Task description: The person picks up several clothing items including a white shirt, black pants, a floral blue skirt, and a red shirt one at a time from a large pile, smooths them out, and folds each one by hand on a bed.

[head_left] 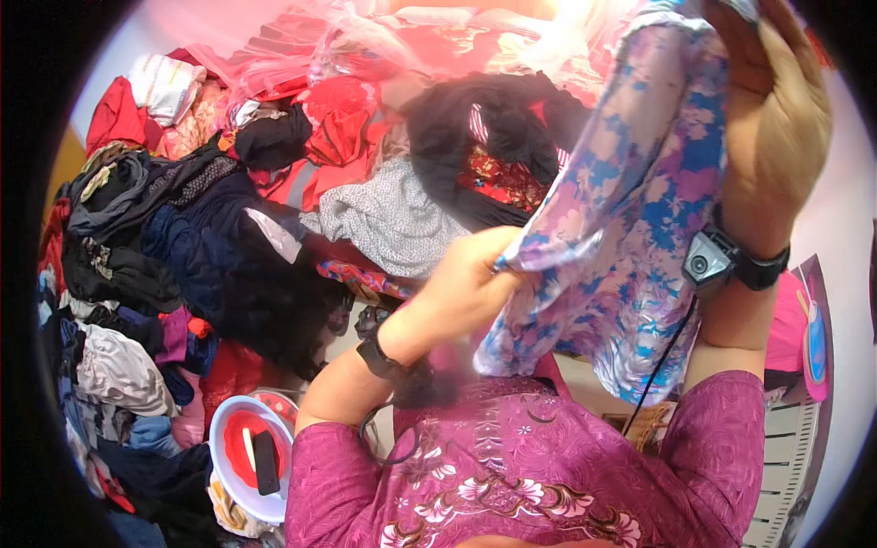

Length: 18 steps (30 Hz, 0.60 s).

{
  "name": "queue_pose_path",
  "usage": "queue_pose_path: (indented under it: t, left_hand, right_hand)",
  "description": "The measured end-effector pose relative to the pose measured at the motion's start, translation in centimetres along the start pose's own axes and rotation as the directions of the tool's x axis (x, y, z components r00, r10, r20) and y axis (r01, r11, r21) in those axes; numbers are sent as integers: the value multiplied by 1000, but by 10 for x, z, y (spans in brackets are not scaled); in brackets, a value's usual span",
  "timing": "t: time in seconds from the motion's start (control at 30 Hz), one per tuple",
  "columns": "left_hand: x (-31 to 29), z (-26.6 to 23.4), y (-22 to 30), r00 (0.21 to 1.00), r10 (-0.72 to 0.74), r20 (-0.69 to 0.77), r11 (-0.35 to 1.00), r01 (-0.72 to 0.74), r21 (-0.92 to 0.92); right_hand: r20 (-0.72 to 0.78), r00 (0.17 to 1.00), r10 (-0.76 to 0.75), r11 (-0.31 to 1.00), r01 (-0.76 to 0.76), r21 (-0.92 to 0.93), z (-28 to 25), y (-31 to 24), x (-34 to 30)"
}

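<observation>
A pale garment with a blue and purple floral print [630, 201] hangs stretched in front of my chest; its kind is unclear. My left hand [470, 283] is closed on its left edge, at about mid-height. Raised at the upper right, my right hand [776, 128] grips the cloth near its top, though the fingertips run out of the frame. The garment's lower hem hangs loose against my purple top. A small camera [708, 260] is strapped to my right wrist, with a black cable hanging across the cloth.
Heaped clothes, mostly dark [219, 247], fill the left side. Beyond my left hand lie a grey-white patterned cloth [393, 215] and black clothing [438, 119]. A light-blue tub [219, 447] at lower left holds red and black items. Pink netting [365, 46] spans the back.
</observation>
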<state>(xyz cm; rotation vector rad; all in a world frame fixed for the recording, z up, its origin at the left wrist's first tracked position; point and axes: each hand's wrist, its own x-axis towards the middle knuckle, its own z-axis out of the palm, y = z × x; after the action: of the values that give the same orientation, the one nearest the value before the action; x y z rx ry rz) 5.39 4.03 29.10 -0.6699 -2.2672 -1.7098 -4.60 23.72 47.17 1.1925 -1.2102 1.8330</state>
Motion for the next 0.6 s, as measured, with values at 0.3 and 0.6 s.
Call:
queue_pose_path:
  t: [0.3,0.6]
  left_hand:
    - [36,-88,52,942,4,-336,1000,-11,-20]
    - [190,-145,-61,939,-277,-206,953,296,70]
  right_hand:
    - [-203,976,-83,951,17,-307,-92,-30,-14]
    - [-79,931,356,927,-362,-92,-170,136,1]
